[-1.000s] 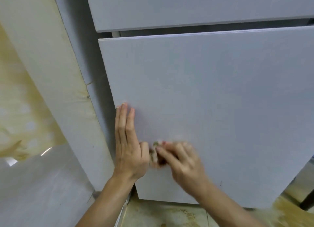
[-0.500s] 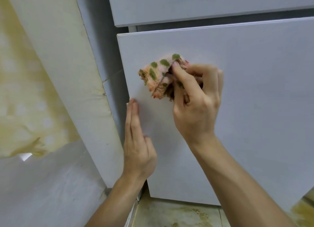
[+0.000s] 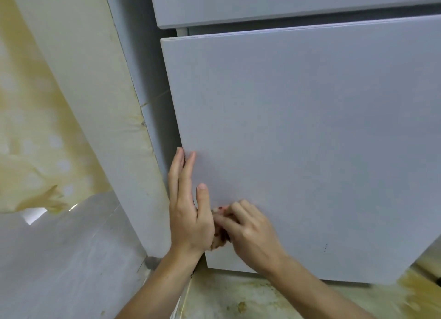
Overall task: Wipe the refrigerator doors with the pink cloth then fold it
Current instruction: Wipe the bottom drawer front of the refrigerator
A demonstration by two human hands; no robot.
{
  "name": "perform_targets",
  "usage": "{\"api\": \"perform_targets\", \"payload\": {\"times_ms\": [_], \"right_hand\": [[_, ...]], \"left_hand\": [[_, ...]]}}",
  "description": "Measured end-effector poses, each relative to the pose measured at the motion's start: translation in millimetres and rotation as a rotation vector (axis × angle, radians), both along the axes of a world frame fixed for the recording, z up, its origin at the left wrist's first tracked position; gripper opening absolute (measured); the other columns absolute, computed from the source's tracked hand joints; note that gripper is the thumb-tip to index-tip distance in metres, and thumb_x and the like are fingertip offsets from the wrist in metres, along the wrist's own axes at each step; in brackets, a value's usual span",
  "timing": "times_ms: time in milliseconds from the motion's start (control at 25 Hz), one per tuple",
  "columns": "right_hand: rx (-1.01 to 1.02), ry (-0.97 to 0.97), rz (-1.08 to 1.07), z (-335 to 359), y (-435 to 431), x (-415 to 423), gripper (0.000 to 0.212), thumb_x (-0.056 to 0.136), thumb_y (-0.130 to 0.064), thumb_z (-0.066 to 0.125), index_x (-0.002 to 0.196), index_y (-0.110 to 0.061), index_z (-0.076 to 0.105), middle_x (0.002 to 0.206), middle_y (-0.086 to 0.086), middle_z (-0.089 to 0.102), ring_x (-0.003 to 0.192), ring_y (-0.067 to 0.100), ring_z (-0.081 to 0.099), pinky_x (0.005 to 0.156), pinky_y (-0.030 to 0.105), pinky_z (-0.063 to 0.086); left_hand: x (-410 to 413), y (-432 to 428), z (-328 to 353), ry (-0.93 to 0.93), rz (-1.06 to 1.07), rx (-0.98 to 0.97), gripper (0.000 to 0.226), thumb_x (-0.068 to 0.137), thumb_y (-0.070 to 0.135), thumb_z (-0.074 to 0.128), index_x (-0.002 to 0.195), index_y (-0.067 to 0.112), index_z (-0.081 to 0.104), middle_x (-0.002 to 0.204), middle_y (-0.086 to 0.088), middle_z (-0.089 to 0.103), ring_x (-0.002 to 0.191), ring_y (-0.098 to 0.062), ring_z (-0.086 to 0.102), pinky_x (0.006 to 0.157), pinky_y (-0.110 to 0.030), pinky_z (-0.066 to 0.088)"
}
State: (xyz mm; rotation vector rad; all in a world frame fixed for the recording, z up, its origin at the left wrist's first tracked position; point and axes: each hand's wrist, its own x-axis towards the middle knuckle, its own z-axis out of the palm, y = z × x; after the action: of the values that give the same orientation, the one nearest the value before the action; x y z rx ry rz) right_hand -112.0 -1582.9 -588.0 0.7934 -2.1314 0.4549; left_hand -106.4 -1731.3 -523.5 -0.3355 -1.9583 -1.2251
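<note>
The left hand (image 3: pixel 188 213) lies flat, fingers straight, on the smooth grey door (image 3: pixel 298 139), while the right hand (image 3: pixel 250 232) clutches the crumpled pink cloth (image 3: pixel 220 238) in curled fingers.

Matt door, soft cloth, stained floor.
The lower refrigerator door (image 3: pixel 298 139) looks smooth, pale grey and matt, and the upper door (image 3: pixel 286 3) above it has the same finish. Near its lower left corner, the pink cloth (image 3: pixel 220 237) bunched in my right hand (image 3: pixel 250 232) looks like soft fabric, though blurred. Left of the door, the wall panel (image 3: pixel 95 104) is matt off-white with a rough, yellowed edge. Below the door, the floor (image 3: pixel 238 299) is dull, mottled and stained.
</note>
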Motion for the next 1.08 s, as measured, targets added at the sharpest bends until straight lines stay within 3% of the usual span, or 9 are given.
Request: {"api": "perform_targets", "payload": {"times_ms": [120,280,400,520,640,720,840,1000,1080], "right_hand": [[-0.393,-0.309,-0.007,43.7,27.4,26.2,0.03,0.097,-0.024,0.073,0.127,-0.023,0.074,0.109,-0.008,0.069,0.099,0.008,0.066,0.084,0.022,0.054],[-0.921,-0.75,0.146,103.9,54.0,53.3,0.009,0.097,-0.022,0.074,0.106,-0.022,0.076,0.081,-0.011,0.075,0.061,0.002,0.066,0.055,0.01,0.045],[-0.965,-0.81,0.115,118.6,63.9,64.5,0.011,0.102,-0.027,0.066,0.096,-0.021,0.074,0.081,-0.006,0.075,0.06,0.005,0.065,0.051,0.025,0.048],[-0.78,-0.691,-0.078,122.2,72.3,69.4,0.021,0.099,-0.022,0.06,0.084,-0.02,0.073,0.094,-0.005,0.07,0.08,0.01,0.068,0.072,0.037,0.057],[-0.79,-0.685,-0.046,126.4,73.0,72.7,0.029,0.104,-0.036,0.058,0.087,-0.017,0.073,0.081,-0.003,0.068,0.075,0.01,0.066,0.077,0.041,0.057],[-0.903,-0.805,0.053,128.4,74.5,75.2,0.049,0.108,-0.047,0.05,0.087,-0.009,0.072,0.081,0.007,0.071,0.08,0.02,0.069,0.084,0.047,0.059],[-0.915,-0.801,0.091,129.8,77.1,76.8,0.055,0.102,-0.053,0.053,0.075,-0.006,0.066,0.07,0.008,0.066,0.07,0.018,0.064,0.076,0.037,0.053],[-1.218,-0.754,0.125,150.6,90.6,69.5,0.039,0.103,-0.036,0.061,0.076,-0.013,0.077,0.071,-0.002,0.073,0.063,0.014,0.066,0.061,0.034,0.053],[-1.291,-0.736,0.142,170.2,103.4,70.3,0.037,0.1,-0.035,0.065,0.07,-0.017,0.076,0.072,0.002,0.074,0.066,0.02,0.07,0.069,0.037,0.054]], "left_hand": [[7.7,-1.1,-5.1,0.106,0.017,-0.066,0.045,0.104,0.017,0.04,0.144,0.005,0.055,0.152,-0.003,0.047,0.145,-0.012,0.043,0.12,-0.028,0.035],[31.9,28.6,4.9,-0.081,-0.331,0.063,0.04,0.103,0.034,0.039,0.134,0.022,0.061,0.123,0.013,0.07,0.121,-0.011,0.065,0.098,-0.023,0.051],[43.6,46.6,21.2,-0.306,-0.543,0.132,0.044,0.096,0.053,0.049,0.136,0.037,0.059,0.129,0.019,0.07,0.123,-0.006,0.065,0.098,-0.017,0.051],[49.3,55.6,27.7,-0.375,-0.628,-0.025,0.043,0.098,0.052,0.061,0.139,0.038,0.059,0.129,0.015,0.071,0.119,-0.008,0.069,0.095,-0.02,0.055],[53.8,62.0,32.5,-0.363,-0.496,-0.014,0.024,0.103,0.045,0.059,0.099,0.026,0.075,0.091,0.015,0.077,0.085,-0.001,0.072,0.072,-0.015,0.053],[50.7,59.9,34.9,-0.293,-0.366,-0.118,0.036,0.103,0.044,0.054,0.073,0.028,0.063,0.07,0.015,0.067,0.066,-0.004,0.063,0.059,-0.017,0.045],[43.9,48.8,37.9,-0.241,-0.382,-0.295,0.038,0.104,0.04,0.047,0.072,0.026,0.059,0.07,0.011,0.066,0.065,-0.013,0.062,0.059,-0.027,0.048],[32.0,31.5,45.9,-0.456,-0.652,0.185,0.035,0.105,0.037,0.05,0.101,0.019,0.08,0.103,-0.001,0.081,0.101,-0.018,0.076,0.084,-0.03,0.06],[27.9,25.4,52.2,-0.534,-0.758,0.362,0.036,0.105,0.029,0.046,0.098,0.025,0.081,0.104,0.0,0.079,0.1,-0.015,0.075,0.083,-0.031,0.059]]}}
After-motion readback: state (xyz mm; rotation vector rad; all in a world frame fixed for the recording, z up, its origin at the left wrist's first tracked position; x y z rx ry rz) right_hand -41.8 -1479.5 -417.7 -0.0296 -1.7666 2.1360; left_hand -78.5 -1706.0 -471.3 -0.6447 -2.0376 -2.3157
